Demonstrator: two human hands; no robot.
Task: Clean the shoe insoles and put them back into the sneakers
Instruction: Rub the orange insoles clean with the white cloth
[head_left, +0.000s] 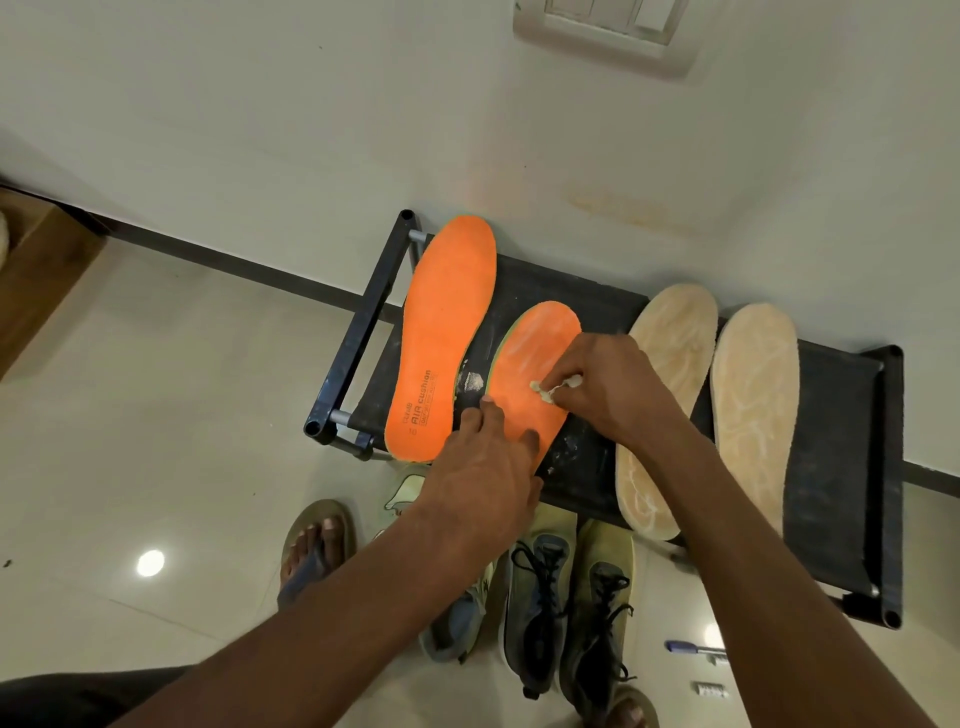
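**Four insoles on the rack, two hands working on one**

Four insoles are lying on the black shoe rack (826, 415) across the middle of the frame: two orange, two beige. Furthest left, the left orange insole (447, 338) is lying flat, printed side up. Just right of it, the right orange insole (530, 374) is sitting at a slant, whitish smears showing on its surface.

The left hand (488, 467) is reaching in from the lower left, its fingers spread and fairly straight, pressing on the heel end of that slanted insole. The right hand (608, 384) is coming in from the lower right with fingers curled, pinching a small whitish wad (545, 389) against the insole's middle; what the wad is made of cannot be told.

Further right, the two beige insoles (670, 395) (753, 410) are lying side by side, the right forearm crossing over the lower part of the nearer one.

Below the rack, on the tiled floor (182, 415), at least three sneakers are showing: a pale one (457, 618) partly hidden under the left forearm, then a yellow-green pair with black laces (566, 597). A sandalled foot (317, 545) is standing at lower left. At lower right, a blue-capped pen (693, 648) is lying on the floor.
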